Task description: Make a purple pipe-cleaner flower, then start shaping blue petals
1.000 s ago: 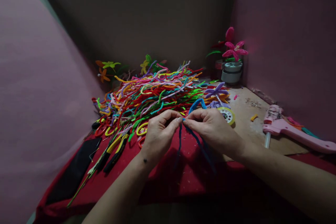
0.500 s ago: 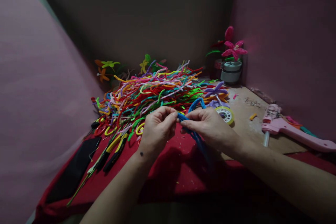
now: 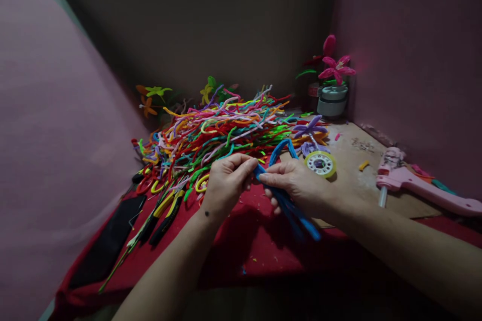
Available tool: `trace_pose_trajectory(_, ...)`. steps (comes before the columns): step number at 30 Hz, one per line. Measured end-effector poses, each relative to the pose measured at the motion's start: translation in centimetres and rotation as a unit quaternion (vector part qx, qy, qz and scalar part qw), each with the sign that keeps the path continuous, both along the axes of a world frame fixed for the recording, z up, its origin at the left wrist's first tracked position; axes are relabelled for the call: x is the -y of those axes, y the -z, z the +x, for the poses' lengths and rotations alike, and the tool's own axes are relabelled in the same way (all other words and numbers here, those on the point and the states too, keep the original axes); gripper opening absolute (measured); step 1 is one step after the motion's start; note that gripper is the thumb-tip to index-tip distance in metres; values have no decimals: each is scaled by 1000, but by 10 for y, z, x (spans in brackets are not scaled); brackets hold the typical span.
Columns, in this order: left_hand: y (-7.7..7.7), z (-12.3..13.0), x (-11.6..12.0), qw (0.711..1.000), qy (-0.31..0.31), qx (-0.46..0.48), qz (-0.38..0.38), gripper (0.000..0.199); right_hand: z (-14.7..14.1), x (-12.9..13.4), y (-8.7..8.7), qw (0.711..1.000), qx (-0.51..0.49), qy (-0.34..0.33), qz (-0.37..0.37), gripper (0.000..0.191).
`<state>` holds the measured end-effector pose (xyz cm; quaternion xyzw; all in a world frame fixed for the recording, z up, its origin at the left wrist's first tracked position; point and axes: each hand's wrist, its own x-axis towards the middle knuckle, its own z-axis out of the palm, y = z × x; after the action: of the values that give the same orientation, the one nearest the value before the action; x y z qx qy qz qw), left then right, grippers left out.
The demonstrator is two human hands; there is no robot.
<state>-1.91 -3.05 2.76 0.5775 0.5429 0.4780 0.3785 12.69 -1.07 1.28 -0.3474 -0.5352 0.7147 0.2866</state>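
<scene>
Blue pipe cleaners (image 3: 288, 200) are bunched between my two hands, above the red cloth. My left hand (image 3: 229, 183) pinches their left end between thumb and fingertips. Close beside it, my right hand (image 3: 301, 180) grips the same bunch with thumb and index finger. One blue length arches up behind the right hand, and loose ends hang down to the lower right, slightly blurred. Behind both hands lies a big heap of multicoloured pipe cleaners (image 3: 222, 125). A purple pipe-cleaner flower (image 3: 309, 128) stands over a yellow-rimmed wheel (image 3: 320, 164), just beyond my right hand.
A pink glue gun (image 3: 417, 185) rests on a board (image 3: 350, 195) at the right. Yellow-and-black pliers (image 3: 167, 215) and a black phone (image 3: 107, 243) lie on the red cloth (image 3: 263, 256) at the left. A pink flower (image 3: 338, 69) stands in a grey pot (image 3: 332, 101) at the back.
The hanging blue ends have swung out to the lower right and show more clearly. My hands stay almost in place, both still pinching. A small blue bit now shows on the cloth's front edge.
</scene>
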Motion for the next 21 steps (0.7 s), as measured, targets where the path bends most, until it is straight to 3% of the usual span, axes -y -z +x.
trace_pose_trajectory(7,2,-2,0,973,-79,-193,104,17,0,-1,8,997,57,-52,1,21)
trace_pose_trajectory(10,5,-7,-3,959,-109,-214,152,16,1,1,12,995,66,-68,-10,20)
trace_pose_trajectory(12,5,-10,-5,979,-100,-141,112,17,2,2,12,996,60,-58,-15,19)
trace_pose_trajectory(15,4,-13,-9,998,-41,47,10,18,1,4,9,995,27,-68,-65,19)
trace_pose_trajectory(18,3,-12,-10,979,40,191,-56,19,2,3,8,990,-1,-93,-105,18)
trace_pose_trajectory(21,4,-10,-10,967,88,228,-76,26,5,1,10,989,-9,-97,-116,18)
